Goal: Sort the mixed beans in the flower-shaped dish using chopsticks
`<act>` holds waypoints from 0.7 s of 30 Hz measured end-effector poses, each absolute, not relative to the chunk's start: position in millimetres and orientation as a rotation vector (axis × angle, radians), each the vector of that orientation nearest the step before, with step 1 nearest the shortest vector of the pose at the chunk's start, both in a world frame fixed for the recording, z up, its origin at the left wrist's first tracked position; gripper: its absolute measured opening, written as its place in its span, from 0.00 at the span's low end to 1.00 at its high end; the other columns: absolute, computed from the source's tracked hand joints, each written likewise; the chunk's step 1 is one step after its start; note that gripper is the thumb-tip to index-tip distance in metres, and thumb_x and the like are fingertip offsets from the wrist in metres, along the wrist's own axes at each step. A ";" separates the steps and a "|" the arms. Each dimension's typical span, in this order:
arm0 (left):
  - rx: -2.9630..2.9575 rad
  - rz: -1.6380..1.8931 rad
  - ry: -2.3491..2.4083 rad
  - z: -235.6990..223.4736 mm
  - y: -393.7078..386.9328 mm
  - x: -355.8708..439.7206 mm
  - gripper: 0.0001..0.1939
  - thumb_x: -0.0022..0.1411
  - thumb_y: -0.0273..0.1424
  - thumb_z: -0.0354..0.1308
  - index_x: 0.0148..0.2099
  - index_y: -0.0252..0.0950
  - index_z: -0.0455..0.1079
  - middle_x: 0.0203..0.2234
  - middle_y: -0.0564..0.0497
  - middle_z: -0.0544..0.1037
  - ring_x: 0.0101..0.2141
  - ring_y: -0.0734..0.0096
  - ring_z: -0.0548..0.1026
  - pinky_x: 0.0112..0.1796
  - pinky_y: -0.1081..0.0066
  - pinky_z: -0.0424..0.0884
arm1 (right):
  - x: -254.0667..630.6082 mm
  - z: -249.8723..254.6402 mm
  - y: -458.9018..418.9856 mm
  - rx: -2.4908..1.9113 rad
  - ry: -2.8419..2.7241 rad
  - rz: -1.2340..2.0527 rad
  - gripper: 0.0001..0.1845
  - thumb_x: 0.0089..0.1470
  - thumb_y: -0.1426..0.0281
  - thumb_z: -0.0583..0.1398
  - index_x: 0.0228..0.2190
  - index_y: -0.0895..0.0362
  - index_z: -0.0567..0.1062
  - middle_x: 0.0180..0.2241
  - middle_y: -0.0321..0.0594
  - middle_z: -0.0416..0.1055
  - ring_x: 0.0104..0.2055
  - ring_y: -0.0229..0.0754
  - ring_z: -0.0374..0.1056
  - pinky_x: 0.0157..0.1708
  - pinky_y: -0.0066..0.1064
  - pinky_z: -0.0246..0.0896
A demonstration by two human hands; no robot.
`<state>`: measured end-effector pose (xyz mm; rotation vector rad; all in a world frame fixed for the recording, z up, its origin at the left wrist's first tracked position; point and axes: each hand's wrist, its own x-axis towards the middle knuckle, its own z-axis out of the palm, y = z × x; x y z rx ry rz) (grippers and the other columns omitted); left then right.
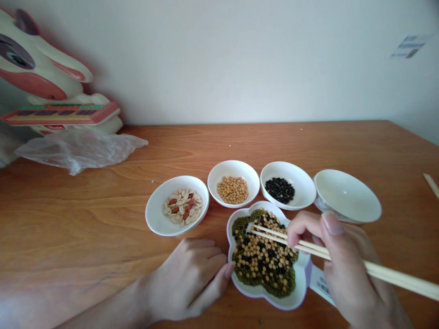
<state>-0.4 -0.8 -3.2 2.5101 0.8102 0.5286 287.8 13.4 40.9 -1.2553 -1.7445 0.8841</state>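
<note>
Tabletop [96, 201]: brown wood, set against a pale wall [240, 59]. Cow-shaped toy [48, 82] at far left, plastic bag [78, 151] in front of it; both well apart from the work, probably to leave elbow room. Flower-shaped tray [302, 285] nearest the person, likely central so both hands reach; holds mixed green, black and tan beans [260, 260]. White bowls in a shallow arc behind: peanut bowl [155, 214], tan-bean bowl [213, 180], black-bean bowl [303, 187], fourth bowl [348, 194]; close spacing presumably shortens the reach. Left hand [190, 278]: fingers folded, thumb at tray rim, perhaps steadying it; cannot tell if this grip pinches. Right hand [355, 260]: grip pinching chopsticks [401, 278] behind the tips, seemingly keeping fingers above the beans. Tips slightly apart, over the tray's upper left, beside a pale bit [249, 227], too small to identify.
</note>
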 end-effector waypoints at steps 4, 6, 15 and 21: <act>2.521 0.536 0.803 -2.1 -0.1 0.3 0.20 0.82 0.28 0.41 0.34 0.39 0.63 0.27 0.52 0.74 0.27 0.66 0.67 0.31 0.62 0.59 | 285.3 42.8 13.7 -1.245 -1.727 0.859 0.35 0.78 0.54 0.43 0.25 0.53 0.76 0.23 0.35 0.71 0.25 0.37 0.67 0.25 0.30 0.59; 2.522 0.538 0.801 -1.9 0.3 0.3 0.20 0.83 0.28 0.41 0.34 0.39 0.63 0.27 0.52 0.74 0.27 0.66 0.67 0.31 0.62 0.59 | 283.5 44.0 14.2 -1.249 -1.718 0.836 0.36 0.78 0.55 0.44 0.25 0.53 0.76 0.21 0.35 0.70 0.23 0.37 0.66 0.24 0.30 0.58; 2.524 0.541 0.801 -1.2 0.7 1.2 0.20 0.83 0.28 0.41 0.34 0.39 0.63 0.27 0.52 0.74 0.27 0.66 0.68 0.31 0.63 0.59 | 280.3 46.5 14.1 -1.233 -1.709 0.750 0.36 0.79 0.56 0.45 0.24 0.52 0.77 0.20 0.35 0.72 0.22 0.37 0.67 0.24 0.30 0.59; 2.523 0.540 0.804 -1.7 0.9 1.2 0.21 0.83 0.28 0.41 0.34 0.39 0.63 0.27 0.52 0.74 0.26 0.67 0.68 0.31 0.63 0.59 | 288.4 44.0 15.3 -1.197 -1.708 0.736 0.37 0.78 0.55 0.43 0.25 0.51 0.79 0.22 0.37 0.74 0.24 0.40 0.70 0.23 0.31 0.61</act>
